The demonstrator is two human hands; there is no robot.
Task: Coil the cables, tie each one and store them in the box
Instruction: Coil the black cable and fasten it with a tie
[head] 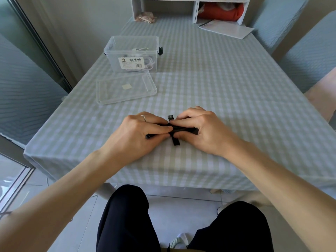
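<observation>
A coiled black cable [180,129] lies on the checked tablecloth near the front edge, squeezed into a flat bundle between both hands. My left hand [140,132] grips its left end and my right hand [198,130] grips its right end. A black tie strap [176,141] wraps the middle, with a tail hanging down and a small tab sticking up above the fingers. The clear plastic box [131,53] stands at the back left, open, with a coiled white cable [149,63] inside it.
The box's clear lid [125,88] lies flat in front of the box. A white shelf unit [190,8] and papers [225,28] sit at the table's far end. Chairs [307,57] stand on the right. My knees are under the front edge.
</observation>
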